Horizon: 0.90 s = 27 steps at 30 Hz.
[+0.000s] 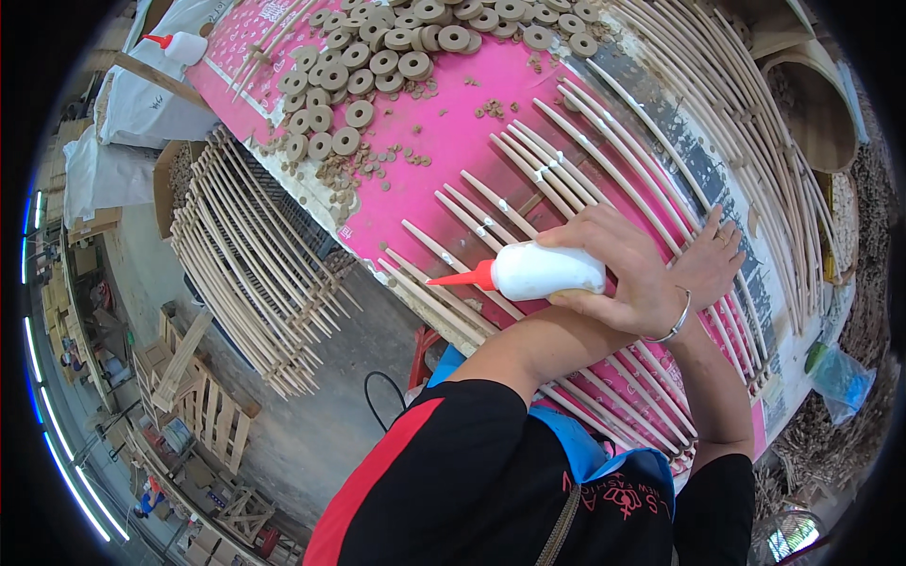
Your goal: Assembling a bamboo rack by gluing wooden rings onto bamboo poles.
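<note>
Bench (415, 200) surface: pink patterned sheeting, worn dark and white toward the right edge, with workshop floor (330, 368) visible beyond the left edge.

Fingers of the right hand (630, 259) are closed around a white squeeze bottle (550, 272), thumb beneath. Bottle is nearly level above the bench, its red nozzle (461, 278) aimed at the left edge. Contact between tip and wood cannot be determined. Left hand (710, 269) holds nothing visible; its fingers are extended, slightly parted, over the rods toward the right edge. Forearms cross, the right above the left.

Under both hands, tapered pale rods (566, 189) lie side by side across the bench; several bear white blobs (541, 173). Farther out, flat tan rings (425, 72) are heaped at the far edge. More rods (755, 132) run along the right edge; a rod stack (250, 274) stands off the left edge. A second bottle (184, 47) is by the far left corner.

Assessment: dispensing appears to be in hand. Good practice would be tilting the nozzle down onto one rod, squeezing briefly for an even dab, steadying rods with the free palm, and preventing the crossed forearms from dragging through wet spots.
</note>
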### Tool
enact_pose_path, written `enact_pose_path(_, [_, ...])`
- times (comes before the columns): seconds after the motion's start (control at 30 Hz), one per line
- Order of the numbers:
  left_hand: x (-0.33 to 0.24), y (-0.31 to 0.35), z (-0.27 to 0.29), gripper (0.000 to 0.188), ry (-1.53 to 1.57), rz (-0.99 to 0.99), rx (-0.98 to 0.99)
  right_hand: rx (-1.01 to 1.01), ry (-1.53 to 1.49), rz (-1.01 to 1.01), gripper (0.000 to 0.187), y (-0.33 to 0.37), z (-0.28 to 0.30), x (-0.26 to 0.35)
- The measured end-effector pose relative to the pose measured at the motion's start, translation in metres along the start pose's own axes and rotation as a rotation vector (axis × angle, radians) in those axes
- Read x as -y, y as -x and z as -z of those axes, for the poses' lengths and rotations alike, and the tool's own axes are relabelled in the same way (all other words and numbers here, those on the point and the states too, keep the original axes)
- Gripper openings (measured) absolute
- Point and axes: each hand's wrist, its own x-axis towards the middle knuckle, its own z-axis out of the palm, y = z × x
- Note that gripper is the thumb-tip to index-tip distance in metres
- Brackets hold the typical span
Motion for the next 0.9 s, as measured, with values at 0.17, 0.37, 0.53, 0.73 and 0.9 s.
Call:
enact_pose_path(0.17, [0.001, 0.002, 0.001, 0.045, 0.024, 0.001, -0.034, 0.017, 0.032, -0.002, 0.057, -0.007, -0.007, 0.002])
enact_pose_path(0.37, [-0.001, -0.001, -0.003, 0.045, 0.034, 0.005, -0.034, 0.033, 0.046, -0.017, 0.057, -0.002, 0.000, 0.003])
enact_pose_path(0.53, [-0.002, 0.000, -0.003, 0.044, 0.032, 0.019, -0.038, 0.031, -0.031, -0.022, 0.057, -0.005, -0.002, 0.005])
enact_pose_path(0.73, [0.004, 0.011, 0.003, 0.043, 0.032, 0.013, -0.096, 0.032, 0.030, 0.044, 0.056, -0.017, -0.018, 0.008])
enact_pose_path(0.9, [0.004, 0.005, 0.008, 0.046, 0.004, -0.005, -0.126, 0.034, 0.041, 0.048, 0.055, -0.018, -0.009, 0.010])
